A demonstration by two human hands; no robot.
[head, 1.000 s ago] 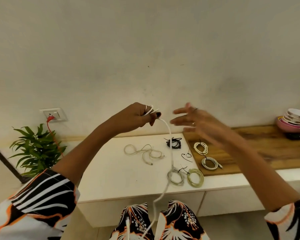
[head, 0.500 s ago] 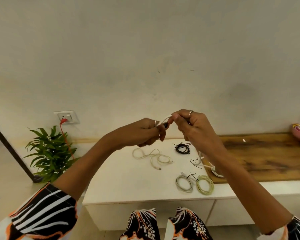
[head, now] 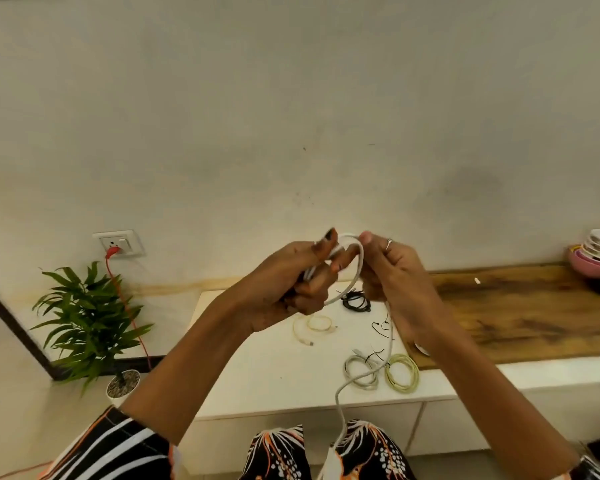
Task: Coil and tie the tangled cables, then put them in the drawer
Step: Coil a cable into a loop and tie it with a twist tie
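A white cable (head: 358,271) arcs in a loop between both raised hands. My left hand (head: 298,278) grips one end of it with curled fingers. My right hand (head: 392,271) pinches the loop's top, and the cable's tail (head: 340,407) hangs down past the table edge to my lap. On the white table (head: 257,382) lie a loose cream cable (head: 312,327), a black coil (head: 355,301), a grey coil (head: 361,370) and a yellow-green coil (head: 402,372). A few black ties (head: 378,329) lie between them.
A wooden top (head: 516,313) extends right, with stacked bowls (head: 596,254) at its far end. A potted plant (head: 87,323) stands on the floor at left, under a wall socket (head: 118,243) with a red cord. Drawer fronts (head: 447,424) show below the table edge.
My right hand, open a second ago, took the cable beside the left hand. Both hands have since bent the cable into a loop, and the tail hangs down again.
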